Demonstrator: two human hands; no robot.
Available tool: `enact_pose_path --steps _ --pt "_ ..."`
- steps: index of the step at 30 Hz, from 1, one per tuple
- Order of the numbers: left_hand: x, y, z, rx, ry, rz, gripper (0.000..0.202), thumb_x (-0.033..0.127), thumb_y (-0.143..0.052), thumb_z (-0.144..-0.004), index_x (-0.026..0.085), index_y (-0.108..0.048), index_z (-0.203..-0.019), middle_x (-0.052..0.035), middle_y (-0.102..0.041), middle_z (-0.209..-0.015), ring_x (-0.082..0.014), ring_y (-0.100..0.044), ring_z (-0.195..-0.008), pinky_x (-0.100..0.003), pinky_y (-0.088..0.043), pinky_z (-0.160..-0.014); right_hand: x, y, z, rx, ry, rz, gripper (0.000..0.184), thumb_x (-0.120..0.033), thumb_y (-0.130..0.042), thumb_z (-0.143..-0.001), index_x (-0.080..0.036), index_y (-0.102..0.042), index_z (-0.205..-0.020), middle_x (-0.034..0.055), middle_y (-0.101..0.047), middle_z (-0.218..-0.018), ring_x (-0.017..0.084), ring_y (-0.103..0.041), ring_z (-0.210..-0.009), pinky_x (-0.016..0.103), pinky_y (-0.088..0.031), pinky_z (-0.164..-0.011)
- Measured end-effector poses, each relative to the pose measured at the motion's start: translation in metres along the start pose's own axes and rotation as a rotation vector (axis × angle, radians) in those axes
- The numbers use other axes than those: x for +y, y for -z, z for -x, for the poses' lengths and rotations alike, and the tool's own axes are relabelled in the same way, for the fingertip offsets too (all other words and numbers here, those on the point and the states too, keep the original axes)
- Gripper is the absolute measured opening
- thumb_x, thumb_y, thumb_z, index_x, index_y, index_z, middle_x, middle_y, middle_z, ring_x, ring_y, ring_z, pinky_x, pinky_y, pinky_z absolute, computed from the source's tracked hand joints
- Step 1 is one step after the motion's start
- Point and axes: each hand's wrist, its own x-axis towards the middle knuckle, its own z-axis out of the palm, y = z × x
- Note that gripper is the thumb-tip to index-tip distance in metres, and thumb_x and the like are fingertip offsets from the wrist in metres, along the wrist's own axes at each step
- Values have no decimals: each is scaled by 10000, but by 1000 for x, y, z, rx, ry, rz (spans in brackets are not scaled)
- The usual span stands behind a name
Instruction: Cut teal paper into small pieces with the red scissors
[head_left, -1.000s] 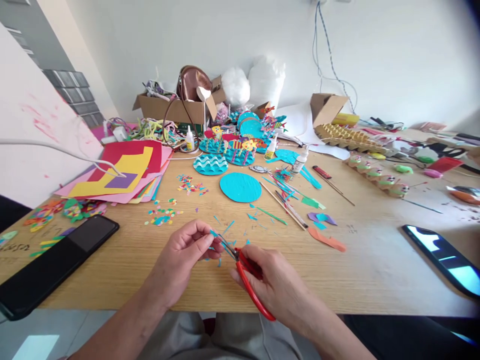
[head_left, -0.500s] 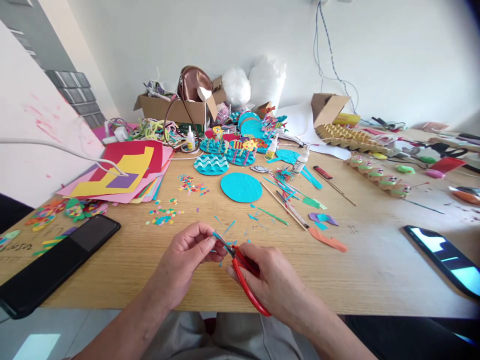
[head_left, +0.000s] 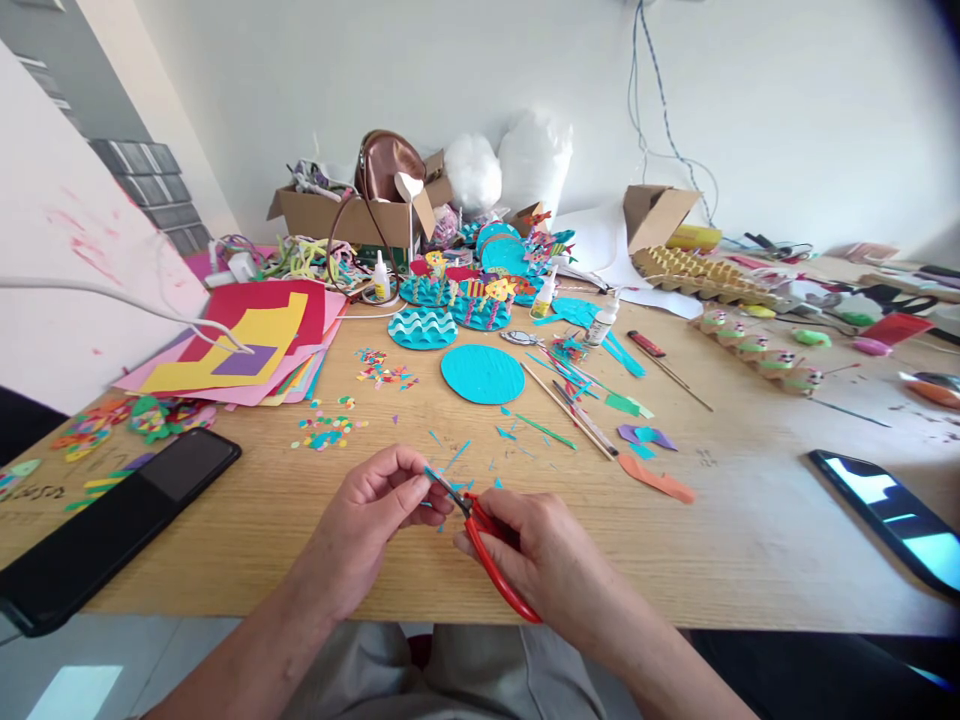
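Observation:
My right hand point(head_left: 529, 545) is closed round the red handles of a pair of scissors point(head_left: 499, 575), whose blades point up and left. The blade tips meet a small piece of blue paper point(head_left: 429, 471) pinched between the thumb and fingers of my left hand point(head_left: 390, 500). Most of that piece is hidden by the fingers. Beyond the hands lies a round blue disc point(head_left: 482, 374). Small blue paper scraps point(head_left: 506, 434) are scattered on the wood between the disc and the scissors.
Coloured paper sheets point(head_left: 262, 345) are stacked at left, above a black phone point(head_left: 187, 465). Confetti dots point(head_left: 330, 432), wooden sticks point(head_left: 570, 412) and glue bottles point(head_left: 602, 320) lie around the disc. Finished-looking blue sea decorations point(head_left: 480, 300) stand behind. Another phone point(head_left: 885, 510) rests at right.
The scissor handles have drawn slightly closer together, with the blades still at the blue paper. My left hand is almost unmoved.

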Motion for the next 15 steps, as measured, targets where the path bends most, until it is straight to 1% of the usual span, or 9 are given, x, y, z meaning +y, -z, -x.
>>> enact_pose_path --steps 4,11,15 --pt "-1 3 1 -22 4 -7 81 242 -620 -753 169 -603 -721 10 -662 -698 -107 -605 -667 -219 -490 -659 2 0 0 -4 14 11 275 -281 -504 -787 -192 -383 -558 -61 -371 -483 76 -283 -447 201 -222 -446" --pt "0 7 2 -55 18 -42 60 215 -586 -782 170 -607 -747 13 -657 -712 -104 -606 -684 -208 -479 -662 2 -3 0 -37 5 -26 266 -334 -524 -785 -193 -416 -588 -63 -407 -491 72 -292 -441 193 -226 -435" --pt "-1 8 2 -67 35 -60 68 225 -591 -775 167 -605 -743 11 -658 -708 -111 -604 -675 -218 -479 -654 2 -3 2 -43 -7 -4 295 -360 -520 -791 -192 -397 -582 -63 -397 -486 72 -285 -445 193 -223 -437"
